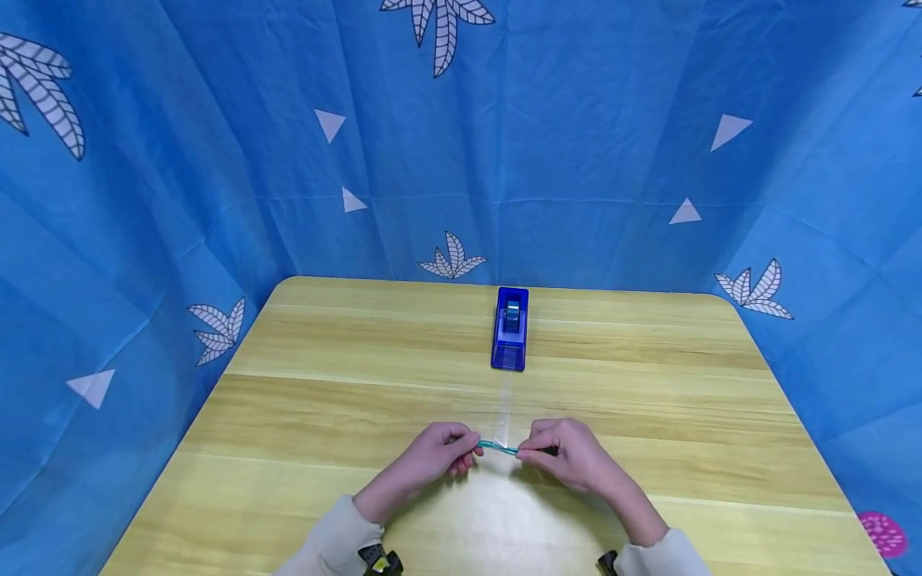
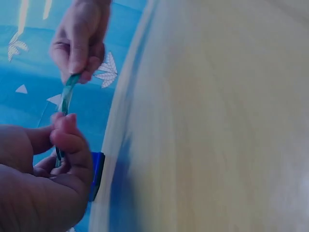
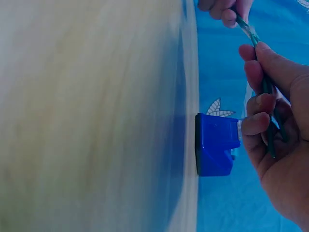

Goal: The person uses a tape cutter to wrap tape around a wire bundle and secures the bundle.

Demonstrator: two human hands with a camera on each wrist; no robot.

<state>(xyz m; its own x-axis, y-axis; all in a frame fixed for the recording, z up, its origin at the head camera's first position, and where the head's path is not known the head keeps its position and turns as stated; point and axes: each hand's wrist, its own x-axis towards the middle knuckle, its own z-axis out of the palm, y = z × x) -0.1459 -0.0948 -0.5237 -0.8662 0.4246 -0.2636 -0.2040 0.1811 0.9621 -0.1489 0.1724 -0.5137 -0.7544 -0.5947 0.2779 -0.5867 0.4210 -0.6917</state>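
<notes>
Between both hands stretches a thin green strand-like piece (image 1: pixel 497 446); its exact kind cannot be told. My left hand (image 1: pixel 446 450) pinches one end between thumb and fingers. The other end is gripped by my right hand (image 1: pixel 569 456), and in the right wrist view two dark green ends (image 3: pixel 271 145) stick out inside that palm. A strip of clear tape (image 1: pixel 505 408) runs toward me from a blue tape dispenser (image 1: pixel 510 358) and meets the green piece at its middle. In the right wrist view, something clear and shiny overlaps the green piece (image 3: pixel 254 37) between the hands.
The dispenser stands near the far edge of a light wood-grain table (image 1: pixel 346 344), in line with the gap between the hands. Behind the table and along both sides hangs a blue curtain (image 1: pixel 576 144) with white leaves and triangles.
</notes>
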